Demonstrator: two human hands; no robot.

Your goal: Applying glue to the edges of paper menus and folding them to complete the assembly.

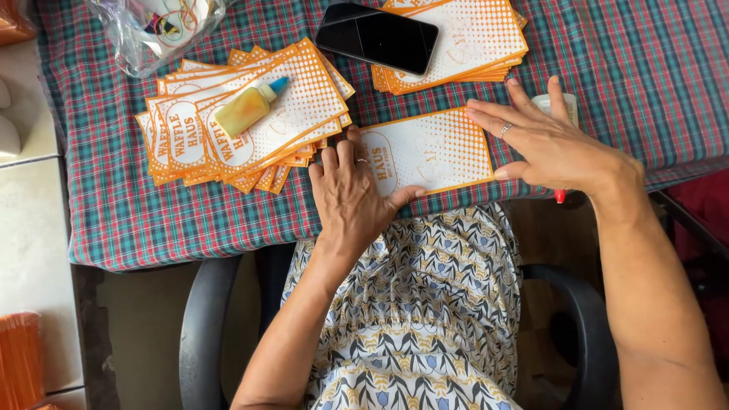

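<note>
A white paper bag with orange dotted print (437, 152) lies flat at the near edge of the plaid-covered table (152, 212). My left hand (351, 193) presses flat on its left end, fingers together, a ring on one finger. My right hand (550, 144) rests palm down on its right end, fingers spread, also ringed. Neither hand grips anything. Under my right hand a small white container (566, 106) partly shows, and a red tip (560, 196) pokes out below the wrist.
A fanned pile of the same bags (228, 129) lies at left with a yellow glue bottle (249, 106) on it. Another stack (474, 45) sits at the back under a black phone (377, 36). A clear plastic bag of rubber bands (156, 26) is at far left. Chair armrests (201, 326) flank my lap.
</note>
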